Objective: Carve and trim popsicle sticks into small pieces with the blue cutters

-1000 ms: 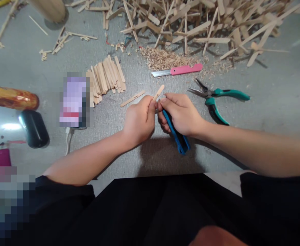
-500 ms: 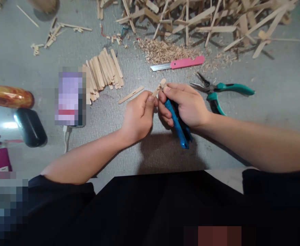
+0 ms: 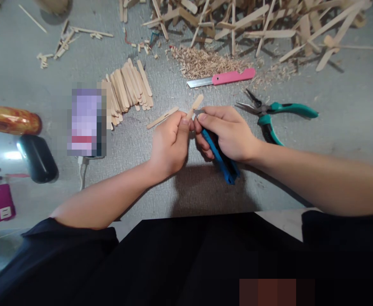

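My left hand [image 3: 170, 144] pinches the lower end of a flat wooden stick [image 3: 197, 102], which points up and to the right. Around a blue-handled tool [image 3: 218, 156] my right hand [image 3: 226, 131] is closed, and the tool's grey metal tip lies against the stick's right edge. Just left of my left hand, another stick [image 3: 162, 117] with a small slot lies on the table. A pink-handled knife [image 3: 233, 77] rests above my hands. Green-handled pliers [image 3: 290, 109] lie open to the right.
A bundle of sticks [image 3: 127, 87] lies beside a blurred phone [image 3: 86, 121] at the left. Wood shavings [image 3: 202, 61] and a pile of crossed sticks [image 3: 263, 33] lie at the back. A dark case [image 3: 38, 158] and a patterned cylinder [image 3: 11, 119] are far left.
More of the held stick shows above my fingers. The right hand and its tool have shifted slightly left, and the metal tip is now lower along the stick.
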Motion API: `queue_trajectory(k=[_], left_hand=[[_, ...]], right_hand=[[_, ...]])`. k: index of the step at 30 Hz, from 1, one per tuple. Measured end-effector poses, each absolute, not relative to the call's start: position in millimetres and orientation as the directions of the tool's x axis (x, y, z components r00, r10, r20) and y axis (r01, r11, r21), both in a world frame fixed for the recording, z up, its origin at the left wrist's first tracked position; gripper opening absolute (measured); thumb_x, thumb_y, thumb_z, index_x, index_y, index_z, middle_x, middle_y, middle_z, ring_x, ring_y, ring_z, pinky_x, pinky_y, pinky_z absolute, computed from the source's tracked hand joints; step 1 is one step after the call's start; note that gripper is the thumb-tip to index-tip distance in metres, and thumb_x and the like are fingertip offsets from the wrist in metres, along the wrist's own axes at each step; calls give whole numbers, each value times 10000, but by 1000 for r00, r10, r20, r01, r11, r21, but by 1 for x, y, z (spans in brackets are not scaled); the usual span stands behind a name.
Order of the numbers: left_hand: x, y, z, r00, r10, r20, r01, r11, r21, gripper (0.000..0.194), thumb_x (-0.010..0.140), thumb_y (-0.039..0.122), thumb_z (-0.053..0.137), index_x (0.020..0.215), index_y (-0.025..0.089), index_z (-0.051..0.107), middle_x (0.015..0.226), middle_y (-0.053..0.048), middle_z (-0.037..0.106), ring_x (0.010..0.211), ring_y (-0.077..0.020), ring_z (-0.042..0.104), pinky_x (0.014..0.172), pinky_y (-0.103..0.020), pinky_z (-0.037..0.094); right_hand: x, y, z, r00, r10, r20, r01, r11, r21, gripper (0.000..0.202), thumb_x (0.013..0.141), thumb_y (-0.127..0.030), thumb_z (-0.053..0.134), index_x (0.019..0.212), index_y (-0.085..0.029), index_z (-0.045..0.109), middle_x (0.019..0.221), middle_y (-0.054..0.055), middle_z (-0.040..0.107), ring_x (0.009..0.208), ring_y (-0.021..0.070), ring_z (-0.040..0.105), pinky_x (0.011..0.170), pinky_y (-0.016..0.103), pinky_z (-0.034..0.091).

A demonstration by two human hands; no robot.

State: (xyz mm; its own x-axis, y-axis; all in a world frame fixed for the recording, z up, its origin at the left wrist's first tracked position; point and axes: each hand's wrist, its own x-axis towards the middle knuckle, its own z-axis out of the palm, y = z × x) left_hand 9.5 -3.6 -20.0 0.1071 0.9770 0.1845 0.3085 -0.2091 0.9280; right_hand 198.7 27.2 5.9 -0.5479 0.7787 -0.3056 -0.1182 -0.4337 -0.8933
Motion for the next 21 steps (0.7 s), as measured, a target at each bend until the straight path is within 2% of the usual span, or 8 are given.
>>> queue_trajectory(k=[7,12,17,21], left_hand=[[11,-5,-19,99,976,193,369,-216,904,568,1222,731,520,861,303,611,735,-29,683,697,-233,667,683,-447,530],[10,-4,-22,56,990,130,325,-141,935,602,1183,819,517,874,310,612,728,-28,655,717,-251,677,683,-468,531],[10,-4,-22,55,989,139,341,-149,928,591,1168,815,563,848,321,615,689,-19,638,681,-236,638,643,-465,521],[9,-5,-21,66,981,180,326,-192,926,577,1192,763,567,821,322,601,712,-20,685,674,-231,638,648,-470,548]], right_hand=[[195,24,4,-442,843,-307,-196,-424,-884,389,1208,-493,665,892,-272,613,577,-60,621,406,145,560,377,258,455],[195,22,3,-459,829,-319,-188,-442,-877,461,1182,-640,722,923,-281,592,588,-64,613,431,142,561,405,260,454],[195,21,2,-472,817,-332,-173,-455,-874,475,1176,-658,747,932,-283,588,612,-67,596,447,129,550,424,259,431],[193,17,3,-471,820,-324,-151,-437,-887,470,1185,-640,748,928,-278,593,628,-65,597,474,121,537,446,252,456]])
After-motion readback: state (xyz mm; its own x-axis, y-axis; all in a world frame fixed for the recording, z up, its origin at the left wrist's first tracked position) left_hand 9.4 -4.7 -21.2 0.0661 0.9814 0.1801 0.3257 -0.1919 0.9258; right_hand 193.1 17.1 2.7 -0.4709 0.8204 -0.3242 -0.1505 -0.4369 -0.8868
